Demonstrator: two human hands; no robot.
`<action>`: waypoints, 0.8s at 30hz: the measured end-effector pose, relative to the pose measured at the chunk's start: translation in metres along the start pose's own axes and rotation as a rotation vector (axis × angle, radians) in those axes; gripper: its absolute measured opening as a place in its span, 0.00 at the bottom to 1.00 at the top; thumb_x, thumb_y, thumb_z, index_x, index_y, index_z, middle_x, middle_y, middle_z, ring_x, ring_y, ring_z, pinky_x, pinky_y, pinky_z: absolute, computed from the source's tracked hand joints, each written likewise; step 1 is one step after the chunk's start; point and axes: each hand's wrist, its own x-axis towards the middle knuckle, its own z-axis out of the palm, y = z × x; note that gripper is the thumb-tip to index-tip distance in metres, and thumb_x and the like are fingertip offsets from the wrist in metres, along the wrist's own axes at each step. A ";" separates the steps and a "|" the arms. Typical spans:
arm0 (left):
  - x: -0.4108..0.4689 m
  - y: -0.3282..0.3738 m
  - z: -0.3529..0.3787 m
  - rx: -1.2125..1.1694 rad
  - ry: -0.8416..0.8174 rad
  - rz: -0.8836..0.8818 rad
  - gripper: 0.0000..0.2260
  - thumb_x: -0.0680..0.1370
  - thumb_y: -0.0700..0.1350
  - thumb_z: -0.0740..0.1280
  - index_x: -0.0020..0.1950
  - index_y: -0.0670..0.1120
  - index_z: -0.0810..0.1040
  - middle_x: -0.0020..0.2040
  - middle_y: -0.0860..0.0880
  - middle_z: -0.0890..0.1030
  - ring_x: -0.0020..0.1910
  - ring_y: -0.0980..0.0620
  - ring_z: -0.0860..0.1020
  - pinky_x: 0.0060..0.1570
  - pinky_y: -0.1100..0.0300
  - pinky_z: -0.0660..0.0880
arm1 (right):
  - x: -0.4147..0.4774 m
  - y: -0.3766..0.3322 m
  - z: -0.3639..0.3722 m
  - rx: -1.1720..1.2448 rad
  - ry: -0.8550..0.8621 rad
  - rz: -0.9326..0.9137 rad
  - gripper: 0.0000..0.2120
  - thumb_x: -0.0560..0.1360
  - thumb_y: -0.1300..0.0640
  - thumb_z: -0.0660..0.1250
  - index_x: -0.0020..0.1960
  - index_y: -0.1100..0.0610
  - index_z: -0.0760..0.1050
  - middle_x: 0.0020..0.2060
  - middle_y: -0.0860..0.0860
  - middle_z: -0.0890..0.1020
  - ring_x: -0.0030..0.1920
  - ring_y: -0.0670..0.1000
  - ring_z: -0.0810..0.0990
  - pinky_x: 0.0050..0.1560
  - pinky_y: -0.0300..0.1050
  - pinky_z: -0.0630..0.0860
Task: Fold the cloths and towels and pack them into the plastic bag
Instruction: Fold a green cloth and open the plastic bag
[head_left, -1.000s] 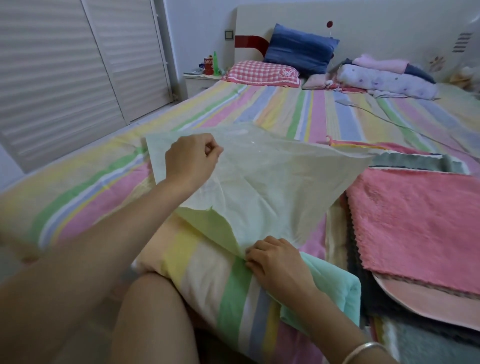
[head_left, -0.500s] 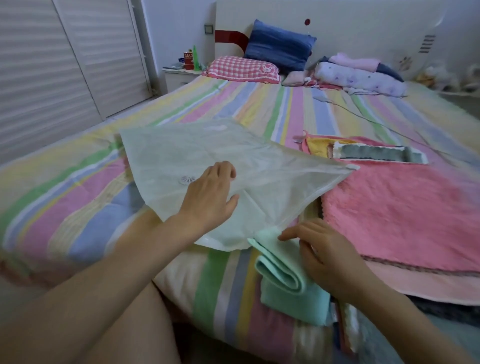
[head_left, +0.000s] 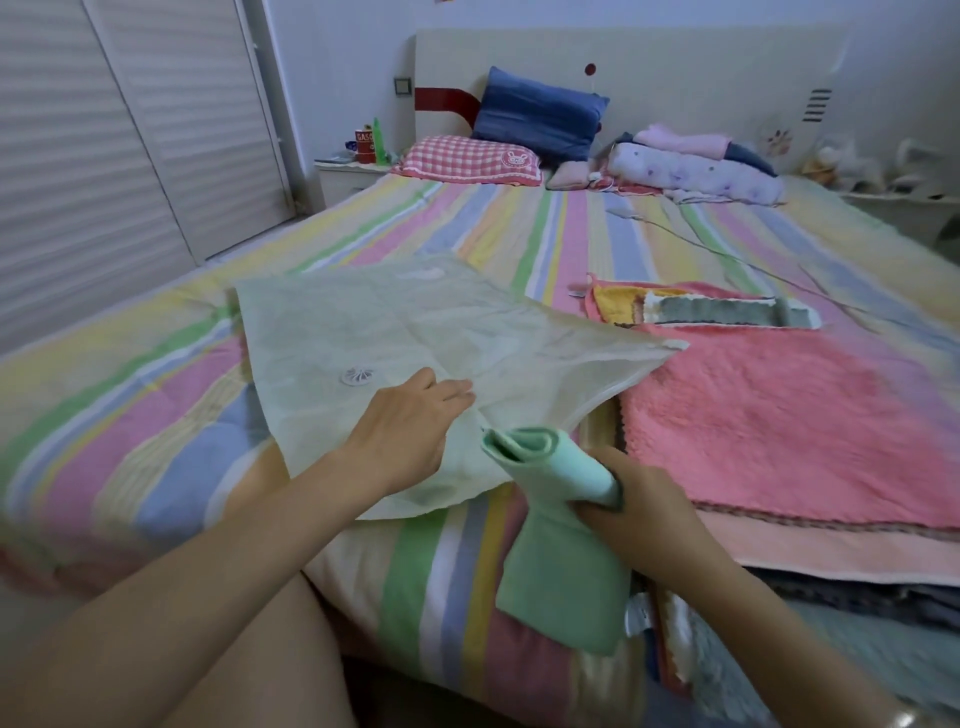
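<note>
A pale, see-through plastic bag (head_left: 395, 332) with a round valve lies flat on the striped bed. My left hand (head_left: 410, 431) rests on the bag's near edge, and I cannot tell whether its fingers pinch the bag. My right hand (head_left: 639, 509) grips a folded mint-green cloth (head_left: 550, 499), lifted off the bed, its rolled end pointing at the bag's near edge. To the right a fluffy pink towel (head_left: 779, 415) lies spread on a stack of other cloths. Behind it lie a yellow cloth (head_left: 618, 304) and a grey-and-white cloth (head_left: 727, 312).
The striped bed (head_left: 156, 415) fills the view, its near edge below my arms. Pillows (head_left: 535, 117) and bundled bedding (head_left: 691, 166) sit at the headboard. A thin cable (head_left: 727, 254) runs across the bed. A nightstand (head_left: 348, 174) and louvred doors (head_left: 104, 156) stand at left.
My left hand has let the bag's raised corner down and now lies flat on its near edge. My right hand took up the folded mint cloth and lifted it toward the bag.
</note>
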 end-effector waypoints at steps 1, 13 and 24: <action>-0.001 0.000 -0.003 -0.004 0.015 -0.016 0.28 0.63 0.31 0.66 0.62 0.46 0.79 0.62 0.52 0.80 0.46 0.46 0.77 0.26 0.62 0.58 | 0.002 -0.007 -0.002 0.191 -0.039 0.062 0.10 0.73 0.56 0.71 0.54 0.50 0.78 0.45 0.47 0.84 0.47 0.50 0.83 0.44 0.46 0.77; -0.013 -0.023 -0.029 -0.283 0.233 -0.241 0.26 0.75 0.34 0.59 0.73 0.48 0.69 0.71 0.52 0.72 0.66 0.48 0.72 0.54 0.56 0.74 | 0.050 -0.071 0.040 1.165 -0.345 0.702 0.16 0.74 0.61 0.69 0.61 0.64 0.76 0.51 0.60 0.84 0.47 0.57 0.83 0.46 0.49 0.80; -0.027 -0.026 -0.040 -0.927 0.042 -0.140 0.16 0.78 0.41 0.61 0.56 0.59 0.82 0.67 0.63 0.73 0.54 0.43 0.81 0.38 0.53 0.76 | 0.119 -0.083 0.073 1.102 -0.211 0.648 0.16 0.76 0.70 0.63 0.63 0.66 0.73 0.55 0.62 0.81 0.50 0.60 0.82 0.42 0.51 0.80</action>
